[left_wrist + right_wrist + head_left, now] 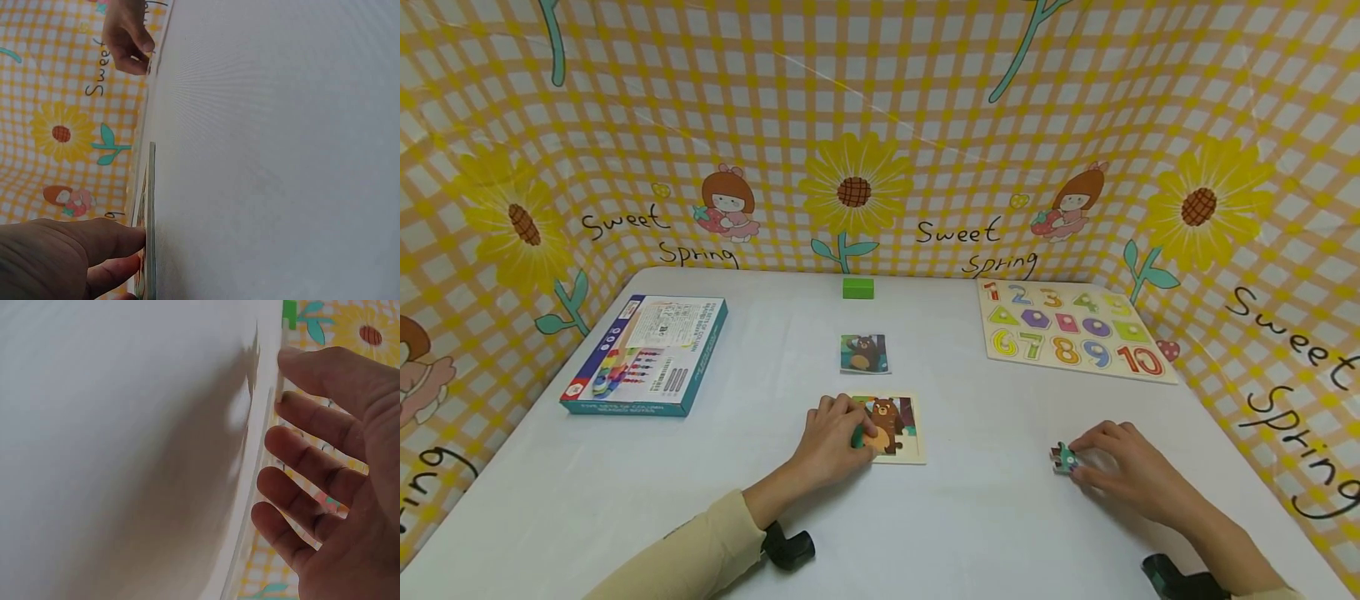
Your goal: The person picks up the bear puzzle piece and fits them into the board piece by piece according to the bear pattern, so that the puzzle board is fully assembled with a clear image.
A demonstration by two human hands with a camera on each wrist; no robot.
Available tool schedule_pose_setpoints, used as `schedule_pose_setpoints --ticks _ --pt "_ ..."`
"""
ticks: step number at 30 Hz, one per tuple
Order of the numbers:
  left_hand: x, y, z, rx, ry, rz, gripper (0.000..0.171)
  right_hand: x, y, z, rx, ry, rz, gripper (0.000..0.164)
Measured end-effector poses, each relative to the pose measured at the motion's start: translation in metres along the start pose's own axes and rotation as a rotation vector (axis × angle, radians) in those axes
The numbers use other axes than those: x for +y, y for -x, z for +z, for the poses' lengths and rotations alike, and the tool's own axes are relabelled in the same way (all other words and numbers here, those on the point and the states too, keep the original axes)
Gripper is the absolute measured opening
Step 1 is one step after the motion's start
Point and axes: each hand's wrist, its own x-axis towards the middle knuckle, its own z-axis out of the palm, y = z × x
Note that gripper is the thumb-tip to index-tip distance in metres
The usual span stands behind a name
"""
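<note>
My left hand (831, 437) lies over the left side of a bear jigsaw puzzle (887, 423) in a pale wooden tray, covering that part of it. In the left wrist view, the thumb (119, 240) and fingers touch the face of the puzzle, seen edge-on. At the puzzle's lower right a light gap shows among the pieces. Well to the right, my right hand (1131, 467) pinches a small teal and dark jigsaw piece (1063, 458) between thumb and index finger. Its other fingers (300, 450) are spread apart in the right wrist view.
A square bear picture card (864, 354) lies behind the puzzle, with a green block (858, 288) farther back. At left sits a flat boxed toy (647, 354). A number and shape board (1075, 331) lies at the back right. Checked cloth walls surround the white table (955, 533).
</note>
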Motion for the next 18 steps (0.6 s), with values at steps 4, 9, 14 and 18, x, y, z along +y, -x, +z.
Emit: schedule_pose_setpoints --ticks 4,9,14,18 --pt "0.0 0.0 0.0 0.0 -0.004 0.001 0.011 -0.017 -0.012 0.0 -0.027 -0.016 -0.019 0.024" --pt "-0.001 0.0 0.0 0.0 -0.007 -0.001 0.011 -0.042 -0.031 0.006 -0.08 -0.046 -0.023 0.023" --pt "-0.001 0.0 0.0 -0.002 -0.009 0.001 0.011 -0.069 -0.048 0.016 -0.094 -0.054 -0.072 0.022" --pt "-0.001 0.0 0.0 -0.006 -0.008 -0.005 0.012 -0.088 -0.059 0.025 -0.088 -0.063 -0.114 0.022"
